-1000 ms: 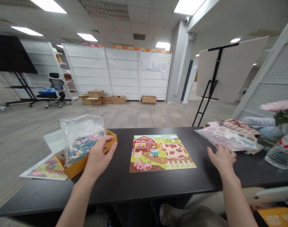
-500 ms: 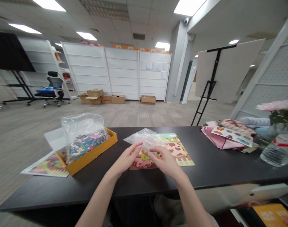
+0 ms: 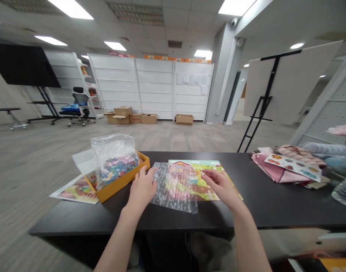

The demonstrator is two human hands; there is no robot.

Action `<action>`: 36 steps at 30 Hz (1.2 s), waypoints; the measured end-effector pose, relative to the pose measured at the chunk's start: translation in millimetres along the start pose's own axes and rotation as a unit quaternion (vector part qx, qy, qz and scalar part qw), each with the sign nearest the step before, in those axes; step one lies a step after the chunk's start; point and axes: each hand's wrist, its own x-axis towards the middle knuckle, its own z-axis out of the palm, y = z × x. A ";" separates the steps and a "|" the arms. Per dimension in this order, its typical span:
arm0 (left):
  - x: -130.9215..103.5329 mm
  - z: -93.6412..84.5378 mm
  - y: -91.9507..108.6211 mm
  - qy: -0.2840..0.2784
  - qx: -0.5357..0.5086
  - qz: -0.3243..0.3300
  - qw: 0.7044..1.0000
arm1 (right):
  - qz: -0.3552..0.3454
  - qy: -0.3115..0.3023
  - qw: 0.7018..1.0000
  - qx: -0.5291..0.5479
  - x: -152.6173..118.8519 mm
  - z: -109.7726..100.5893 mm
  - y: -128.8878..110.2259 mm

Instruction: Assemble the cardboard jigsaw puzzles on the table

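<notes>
A farm picture board [image 3: 209, 170] lies on the black table, showing a red-roofed barn and a fence. Across its left part spreads a clear plastic bag [image 3: 175, 202] with white print. My left hand [image 3: 142, 187] is at the bag's left edge, fingers apart, close to the yellow box [image 3: 120, 186]; whether it touches the bag I cannot tell. Over the board's right part hovers my right hand [image 3: 222, 187], its fingers loosely bent and apart with nothing in them. A larger clear bag [image 3: 116, 162] of many small colourful pieces sits in the yellow box.
A printed farm sheet [image 3: 76, 190] lies partly under the box. At the right are folded pink cloths [image 3: 277, 172] with a sticker sheet [image 3: 293, 167] on top, and a plastic bottle [image 3: 344, 192] at the edge. The black table [image 3: 104, 217] ends just before me.
My hands have moved apart, left toward the yellow box and right over the board. The clear plastic bag now lies flatter and nearer me, uncovering the barn. The view has turned slightly left.
</notes>
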 end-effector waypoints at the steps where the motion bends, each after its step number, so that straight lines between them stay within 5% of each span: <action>1: -1.8 -1.2 3.4 0.026 0.028 0.010 0.999 | 0.007 0.019 0.999 -0.027 1.4 -5.3 7.6; 4: -9.0 -1.4 18.0 0.022 -0.006 0.068 0.997 | 0.014 0.030 0.994 -0.102 1.9 -12.2 22.6; 8: -22.2 2.7 35.8 -0.136 -0.075 0.141 0.978 | -0.009 -0.014 0.984 -0.177 -1.8 -4.7 22.3; 13: -28.7 6.1 34.3 -0.248 -0.051 0.089 0.963 | -0.068 -0.046 0.968 -0.237 -3.0 6.1 21.5; 23: -22.0 9.5 17.0 -0.211 -0.042 0.105 0.971 | -0.036 -0.093 0.931 -0.353 -2.1 9.1 25.4; 36: -19.6 30.9 50.3 -0.227 -0.067 0.167 0.957 | 0.014 -0.010 0.920 -0.391 -2.1 -18.9 40.4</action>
